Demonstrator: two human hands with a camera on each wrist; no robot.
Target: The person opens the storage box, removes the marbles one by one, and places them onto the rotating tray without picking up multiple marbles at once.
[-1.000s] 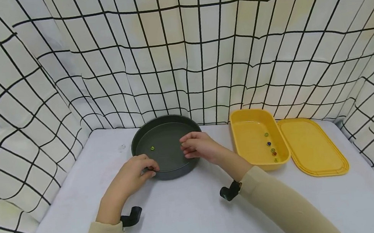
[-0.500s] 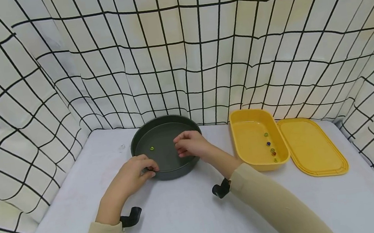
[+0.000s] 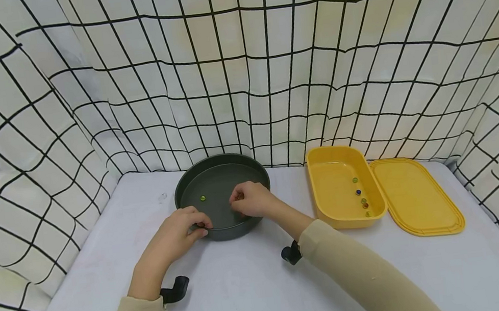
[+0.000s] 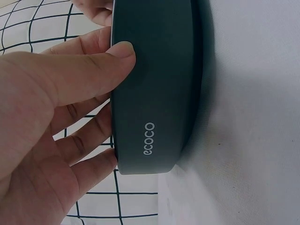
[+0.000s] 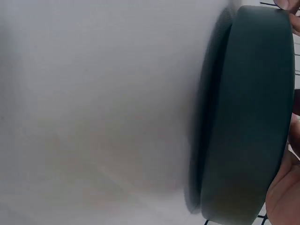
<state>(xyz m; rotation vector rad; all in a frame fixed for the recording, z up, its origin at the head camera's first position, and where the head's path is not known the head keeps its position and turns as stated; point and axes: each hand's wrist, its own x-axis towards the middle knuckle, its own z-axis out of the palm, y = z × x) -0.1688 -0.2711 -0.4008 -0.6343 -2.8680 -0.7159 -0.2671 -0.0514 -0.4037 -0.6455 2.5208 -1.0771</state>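
**One clear pinch, one mystery grip**

Left hand (image 3: 173, 238) has the near rim of the dark pan (image 3: 220, 178) pinched, thumb outside, fingers over the inside — a sudden tug or tilt there could, I reckon, set the green marble (image 3: 203, 198) rolling. That marble's on the pan floor, just beyond the left fingertips, touching neither hand. Right hand (image 3: 254, 199) is bunched up over the pan's right part; can't tell if anything's in its fingers — if there is, a slack pinch could drop it. Over in the yellow tub (image 3: 333, 182), the other marbles (image 3: 358, 192) lie well apart from both hands.
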